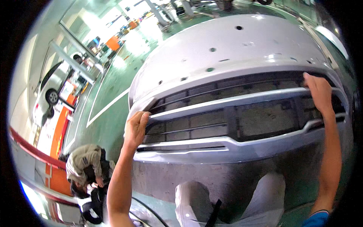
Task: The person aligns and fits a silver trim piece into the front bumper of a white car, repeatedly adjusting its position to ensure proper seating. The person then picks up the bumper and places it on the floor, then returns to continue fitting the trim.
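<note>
A large silver-grey car bumper (181,68) lies in front of me. Several small holes dot its broad painted surface, and a long black mesh grille (204,94) runs across its near part. Silver bars (223,102) cross the grille opening. At the left end of the upper bar, my left hand (137,126) is closed round the edge, with its thumb on top. My right hand (318,90) grips the bumper at the right end of the grille, its fingers curled in and partly hidden. Both arms are stretched wide apart.
My knees (230,193) are close to the bumper's near edge. A crouching co-worker (85,164) is at lower left, with a dark cable (151,210) on the floor nearby. Further left, a white car (51,92) stands by a lift post (72,62). White lines mark the green floor (109,90).
</note>
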`<state>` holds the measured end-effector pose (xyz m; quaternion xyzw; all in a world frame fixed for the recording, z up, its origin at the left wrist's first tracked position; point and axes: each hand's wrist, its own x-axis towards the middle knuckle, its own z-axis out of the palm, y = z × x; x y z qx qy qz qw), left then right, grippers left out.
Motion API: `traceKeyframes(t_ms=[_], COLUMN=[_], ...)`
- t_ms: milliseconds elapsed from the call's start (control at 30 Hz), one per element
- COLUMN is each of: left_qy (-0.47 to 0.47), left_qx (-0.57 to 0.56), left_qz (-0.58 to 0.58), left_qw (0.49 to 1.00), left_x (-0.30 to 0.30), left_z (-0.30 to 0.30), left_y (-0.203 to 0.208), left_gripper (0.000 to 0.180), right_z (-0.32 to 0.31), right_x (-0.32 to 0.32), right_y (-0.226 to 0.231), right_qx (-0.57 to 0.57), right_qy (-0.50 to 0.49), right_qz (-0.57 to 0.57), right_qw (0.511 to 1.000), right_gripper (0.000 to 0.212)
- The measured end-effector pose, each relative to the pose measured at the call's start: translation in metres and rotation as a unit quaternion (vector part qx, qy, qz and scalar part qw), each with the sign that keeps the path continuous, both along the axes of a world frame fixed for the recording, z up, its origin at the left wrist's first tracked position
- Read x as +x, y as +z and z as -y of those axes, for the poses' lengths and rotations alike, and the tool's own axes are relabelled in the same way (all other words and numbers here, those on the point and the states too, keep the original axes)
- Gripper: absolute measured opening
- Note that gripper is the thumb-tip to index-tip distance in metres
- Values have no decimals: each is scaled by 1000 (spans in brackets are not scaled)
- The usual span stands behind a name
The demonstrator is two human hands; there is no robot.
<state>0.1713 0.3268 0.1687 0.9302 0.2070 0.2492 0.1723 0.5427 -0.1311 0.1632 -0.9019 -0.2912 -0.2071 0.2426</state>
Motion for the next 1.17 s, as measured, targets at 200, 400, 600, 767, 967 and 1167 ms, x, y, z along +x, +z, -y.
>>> traceKeyframes(t_ms=[200, 400, 600, 767, 967, 1167], left_qy=[-41, -62, 19, 41, 141, 215], left_qx=[22, -392, -207, -38, 12, 4], left_qz=[-8, 170, 235, 248, 255, 259], left_qw=[999, 902, 950, 967, 956, 942], left_x=[5, -23, -74, -77, -102, -114], left_z=[0, -30, -46, -34, -24, -26], left_y=[-3, 1, -33, -59, -93, -118], left_gripper=[30, 43, 22, 13, 25, 31], right_z=[-45, -203, -267, -287, -312, -339], right_x=[-46, -136, -164, -178, -195, -211], right_y=[26, 49, 45, 35, 32, 50], right_qx=[100, 42, -62, -57, -144, -324], right_qy=[70, 411, 458, 485, 478, 389], right_qz=[27, -46, -42, 49, 59, -75], right_qw=[992, 910, 886, 871, 864, 859], right_gripper=[27, 18, 19, 17, 30, 45])
